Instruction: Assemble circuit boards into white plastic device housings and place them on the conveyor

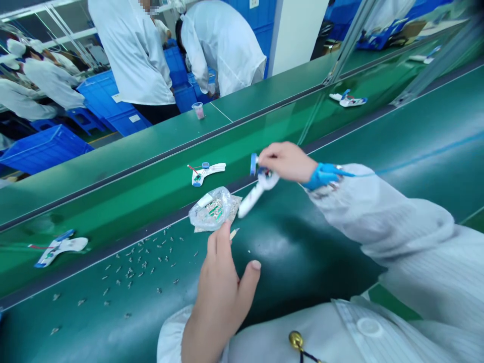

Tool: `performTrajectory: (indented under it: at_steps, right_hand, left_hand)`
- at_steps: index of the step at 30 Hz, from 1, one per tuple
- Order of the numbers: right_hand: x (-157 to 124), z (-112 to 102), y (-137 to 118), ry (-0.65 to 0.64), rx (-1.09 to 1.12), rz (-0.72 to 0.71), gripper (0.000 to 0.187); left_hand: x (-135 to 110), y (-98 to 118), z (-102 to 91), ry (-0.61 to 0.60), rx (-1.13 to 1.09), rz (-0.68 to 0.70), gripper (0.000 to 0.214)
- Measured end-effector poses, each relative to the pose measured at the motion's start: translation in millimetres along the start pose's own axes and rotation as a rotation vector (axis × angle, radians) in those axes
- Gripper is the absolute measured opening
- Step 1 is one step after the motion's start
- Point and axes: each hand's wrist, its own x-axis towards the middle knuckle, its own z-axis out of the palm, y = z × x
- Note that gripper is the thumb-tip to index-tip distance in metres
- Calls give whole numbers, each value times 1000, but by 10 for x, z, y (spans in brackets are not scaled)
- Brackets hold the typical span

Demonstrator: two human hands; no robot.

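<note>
From the head camera, the right hand [287, 162], a blue strap [321, 176] at its wrist, pinches a white plastic device [257, 196] with a round blue cap over the glossy green surface [302, 252]. The left hand [221, 287] is open and holding nothing, its fingers spread wide, close beside a crinkled clear plastic bag [214, 209] of green and metallic parts. Small metal pieces [136, 264] lie scattered across the surface.
</note>
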Motion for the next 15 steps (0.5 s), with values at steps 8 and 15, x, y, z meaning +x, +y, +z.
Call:
performTrajectory:
  at_steps: [8,15]
  right_hand:
    - [1046,415,460,76,-149,185,31]
    - [1293,1224,124,-205,-194,-69,40]
  left_hand:
    - [62,-45,-4,-382,-39,27,54]
    - [95,-67,4,-417,-60,25,51]
